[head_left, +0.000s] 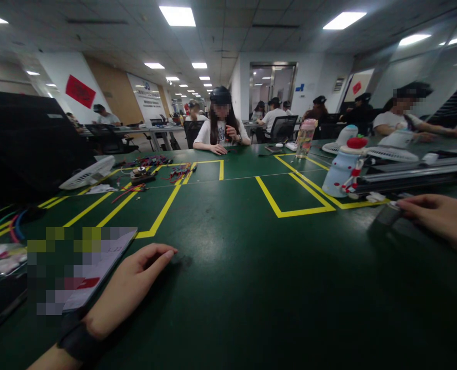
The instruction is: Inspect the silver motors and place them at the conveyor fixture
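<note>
My left hand (135, 277), with a dark band at the wrist, rests over the green table (228, 288) at the lower left. Its thumb and fingers are pressed together with nothing visible between them. Beside it lies a flat, partly pixelated object (108, 257) with a pale surface. At the right edge my right hand (432, 213) pinches the top of a small dark, partly see-through object (388, 213), which is blurred. That object is near the table surface, just in front of the light blue bottle (338, 172).
Wires and small parts (141, 174) lie at the back left near a white fan (89, 173). A pink bottle (306, 139) and metal rails (413, 172) occupy the back right. A person (221, 128) sits across the table. Yellow tape marks its surface.
</note>
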`<move>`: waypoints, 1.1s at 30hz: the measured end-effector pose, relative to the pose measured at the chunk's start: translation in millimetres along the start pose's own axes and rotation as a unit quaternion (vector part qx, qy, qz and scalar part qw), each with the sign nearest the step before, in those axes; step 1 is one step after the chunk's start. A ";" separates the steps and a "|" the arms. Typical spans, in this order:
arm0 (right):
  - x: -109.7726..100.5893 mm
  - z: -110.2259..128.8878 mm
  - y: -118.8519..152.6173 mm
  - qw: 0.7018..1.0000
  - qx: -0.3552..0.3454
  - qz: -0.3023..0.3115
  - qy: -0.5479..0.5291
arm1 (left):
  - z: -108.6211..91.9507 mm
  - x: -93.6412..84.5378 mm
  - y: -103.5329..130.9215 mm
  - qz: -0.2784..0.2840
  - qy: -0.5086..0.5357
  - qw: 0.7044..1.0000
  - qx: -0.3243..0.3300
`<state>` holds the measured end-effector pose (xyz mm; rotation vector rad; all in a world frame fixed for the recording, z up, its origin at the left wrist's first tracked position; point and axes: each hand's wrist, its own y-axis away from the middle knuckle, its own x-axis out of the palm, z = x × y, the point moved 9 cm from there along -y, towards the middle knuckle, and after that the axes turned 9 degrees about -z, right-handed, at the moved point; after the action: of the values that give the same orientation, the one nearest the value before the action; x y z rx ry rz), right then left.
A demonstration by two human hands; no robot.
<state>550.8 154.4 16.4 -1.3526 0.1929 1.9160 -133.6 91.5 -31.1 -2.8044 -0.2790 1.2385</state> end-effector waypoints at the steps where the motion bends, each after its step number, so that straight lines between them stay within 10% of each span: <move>1: 1.7 -1.4 -1.3 1.000 0.002 0.005 -0.008 | 0.6 0.2 0.0 0.002 0.001 1.000 -0.002; 10: 11.0 13.5 4.4 0.995 -0.094 -0.029 -0.004 | 2.8 3.1 1.6 0.022 0.023 0.999 -0.007; 13: -1.8 51.1 37.7 0.990 -0.117 -0.060 -0.057 | -3.6 3.9 0.3 0.023 0.030 0.999 -0.002; 16: 8.3 110.2 100.4 0.961 -0.106 0.070 -0.245 | -22.1 10.3 -1.3 0.038 0.036 0.999 0.004; 21: 57.1 219.6 267.9 0.634 0.051 0.542 -0.549 | -106.4 27.5 12.7 0.040 0.071 0.987 0.141; 25: 64.9 249.4 349.0 0.435 0.136 0.673 -0.583 | -168.4 39.6 41.4 0.028 0.143 0.954 0.263; 29: 64.7 243.8 378.2 0.368 0.123 0.726 -0.568 | -177.7 43.2 52.8 0.004 0.177 0.947 0.269; 33: 62.1 236.3 382.6 0.374 0.100 0.733 -0.559 | -172.5 43.9 55.0 0.010 0.189 0.946 0.261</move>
<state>115.4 43.1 -48.7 1.2555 1.1050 3.3871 30.4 48.5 46.2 -2.4937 0.0919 0.6226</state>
